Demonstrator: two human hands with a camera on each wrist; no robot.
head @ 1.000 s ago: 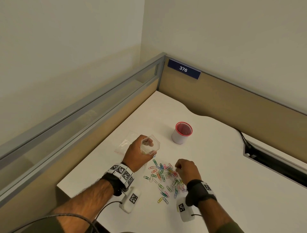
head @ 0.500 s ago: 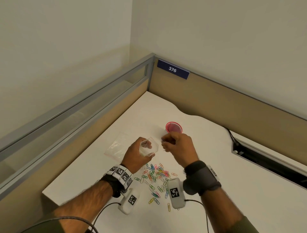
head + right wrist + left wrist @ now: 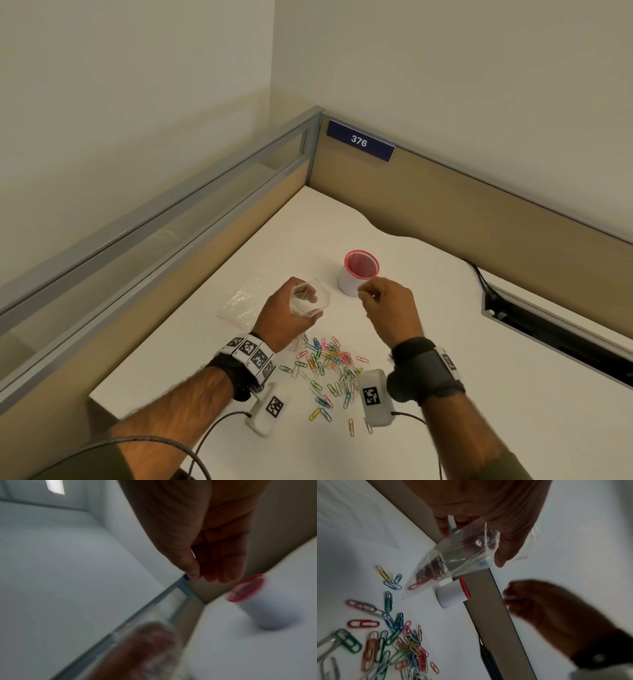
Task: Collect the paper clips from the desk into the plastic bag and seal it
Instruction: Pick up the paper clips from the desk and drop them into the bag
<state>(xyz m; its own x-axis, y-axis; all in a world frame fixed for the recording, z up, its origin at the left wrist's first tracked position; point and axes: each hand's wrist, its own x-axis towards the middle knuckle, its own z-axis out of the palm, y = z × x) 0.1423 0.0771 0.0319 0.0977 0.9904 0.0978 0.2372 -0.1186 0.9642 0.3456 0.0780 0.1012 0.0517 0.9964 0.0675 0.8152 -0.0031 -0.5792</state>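
White desk in a partitioned corner fills our head view. Our left hand grips the plastic bag above the desk, its mouth held open and facing up toward the right. Our right hand hovers just right of that mouth, fingers curled together; whether they pinch a clip we cannot tell. The paper clips lie scattered on the desk below and between both wrists, nearer the right hand's side. A red-rimmed cup stands behind the hands, and a second flat bag lies left of the left hand.

From the left wrist, the plastic bag hangs tapering down-left from the thumb and fingers, clear, with red, green and blue clips bunched in its lower corner. Loose paper clips in many colours spread beneath.

From the right wrist, blurred, the fingers hang close together.
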